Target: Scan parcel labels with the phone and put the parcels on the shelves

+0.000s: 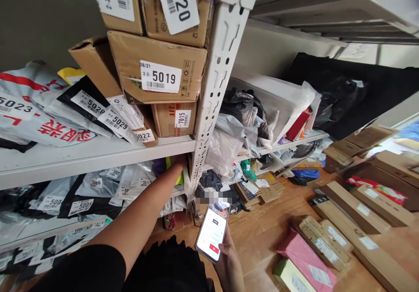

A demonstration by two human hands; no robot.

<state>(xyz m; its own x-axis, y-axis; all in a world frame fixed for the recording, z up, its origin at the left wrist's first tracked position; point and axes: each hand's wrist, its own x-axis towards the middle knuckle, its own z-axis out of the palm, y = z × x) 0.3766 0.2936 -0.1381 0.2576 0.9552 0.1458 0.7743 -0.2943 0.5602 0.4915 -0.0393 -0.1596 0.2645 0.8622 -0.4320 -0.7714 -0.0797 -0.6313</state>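
Observation:
My right hand (pixel 230 257) is wrapped round a smartphone (pixel 212 233), thumb resting near a red button at the bottom of its lit screen. My left forearm (pixel 152 211) stretches across to the lower shelf, beside the white metal post. Its hand (pixel 180 162) goes in under the upper shelf board, and the fingers are hidden. Close to it lie a purple and yellow-green package and a grey parcel bag (pixel 139 180) with a 5012 label. Above the arm a cardboard box (pixel 157 67) labelled 5019 rests on the upper shelf, over a smaller box (pixel 175 119) labelled 7015.
A perforated white post (pixel 218 65) divides two shelf bays. Labelled parcel bags (pixel 81 207) fill the left shelves. Behind the post, the other bay holds wrapped packages (pixel 252 126). Cardboard boxes (pixel 353 209) and a pink parcel (pixel 307 257) lie on the wooden floor at right.

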